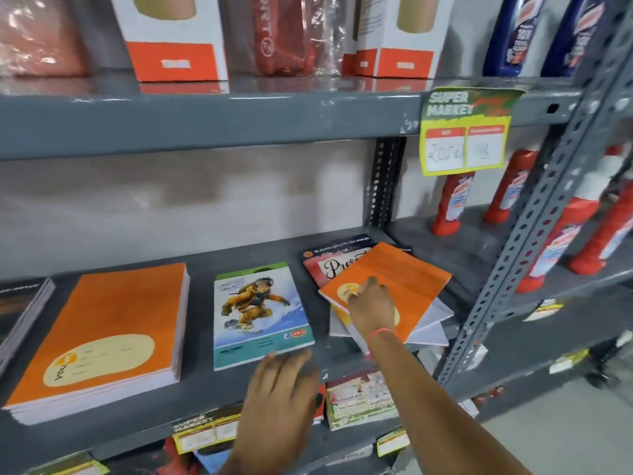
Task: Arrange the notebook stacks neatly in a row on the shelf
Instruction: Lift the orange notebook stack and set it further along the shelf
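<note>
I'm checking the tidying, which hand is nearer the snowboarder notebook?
Left. The left hand is at the snowboarder notebook's front edge; the right hand rests on the skewed orange notebook beside it.

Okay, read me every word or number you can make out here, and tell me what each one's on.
"SUPER MARKET": yellow price tag on the upper shelf edge; its handwritten price is blurred.
"you": big orange notebook stack.
"Pres…": red notebook, partly covered.
"ORT": red pack.
Bottle labels: unreadable.

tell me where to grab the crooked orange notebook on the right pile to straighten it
Take the orange notebook by its near corner, which juts past the pile toward the shelf front, coming from the front. It lies flat but turned diagonally, so that overhanging corner probably lets fingers slip under. The right hand already rests on its cover.
</note>
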Motion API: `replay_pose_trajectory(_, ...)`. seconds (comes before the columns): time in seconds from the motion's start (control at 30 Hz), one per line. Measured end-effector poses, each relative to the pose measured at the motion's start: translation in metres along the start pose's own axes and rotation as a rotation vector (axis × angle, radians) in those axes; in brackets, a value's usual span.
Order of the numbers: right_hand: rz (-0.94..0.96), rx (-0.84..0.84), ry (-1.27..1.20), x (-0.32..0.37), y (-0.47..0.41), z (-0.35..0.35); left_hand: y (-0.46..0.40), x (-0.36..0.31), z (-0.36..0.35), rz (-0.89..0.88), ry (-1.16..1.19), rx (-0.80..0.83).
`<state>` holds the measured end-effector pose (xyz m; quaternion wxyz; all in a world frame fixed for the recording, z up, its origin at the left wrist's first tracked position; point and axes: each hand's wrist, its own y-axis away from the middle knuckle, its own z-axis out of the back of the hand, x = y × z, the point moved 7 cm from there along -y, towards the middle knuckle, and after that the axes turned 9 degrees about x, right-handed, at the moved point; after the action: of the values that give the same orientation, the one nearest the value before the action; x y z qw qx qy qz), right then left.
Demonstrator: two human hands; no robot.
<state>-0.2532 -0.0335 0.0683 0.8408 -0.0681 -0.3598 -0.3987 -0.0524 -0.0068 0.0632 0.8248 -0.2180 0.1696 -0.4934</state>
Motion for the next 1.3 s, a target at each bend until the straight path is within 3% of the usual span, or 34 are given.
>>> replay_pose_trajectory(0.1, -0.19, -0.099, -0.135, -0.044, -0.005, 0.026, -0.074, -0.006, -0.012, 0.107, 0.088, 0.062)
replay_pose_trajectory(0.17, -0.279, -0.09, -0.224, -0.068, -0.008, 0.03, -0.116, 0.008, -0.032, 0.253, 0.209, 0.231)
replay_pose_trajectory(0.27, -0.288, -0.007, -0.301, -0.092, -0.012, 0.03, -0.152, 0.025, -0.079, 0.413, 0.288, 0.561)
replay_pose_trajectory(0.43, -0.343, 0.017, -0.623, -0.114, -0.007, 0.021, -0.172, 0.038, -0.124, 0.512, 0.223, 0.817)
replay_pose_trajectory(0.67, -0.394, 0.028, -0.796, -0.132, -0.013, 0.013, -0.18, 0.06, -0.136, 0.636, 0.263, 0.809)
replay_pose_trajectory(0.87, -0.417, 0.052, -1.062, -0.139, -0.011, 0.026, -0.176, 0.056, -0.13, 0.882, 0.833, 0.665)
replay_pose_trajectory(1.07, -0.347, 0.077, -0.967, -0.124, -0.008, 0.046, -0.174, 0.049, -0.095, 0.895, 1.007, 0.531)
replay_pose_trajectory(1.2, -0.196, 0.13, -0.809, -0.076, -0.017, 0.046, -0.156, 0.073, -0.046, 0.928, 1.052, 0.36)
replay_pose_trajectory(1.3, -0.067, 0.194, -0.885, -0.026, -0.011, 0.03, -0.126, 0.113, -0.008, 1.008, 1.082, 0.224)
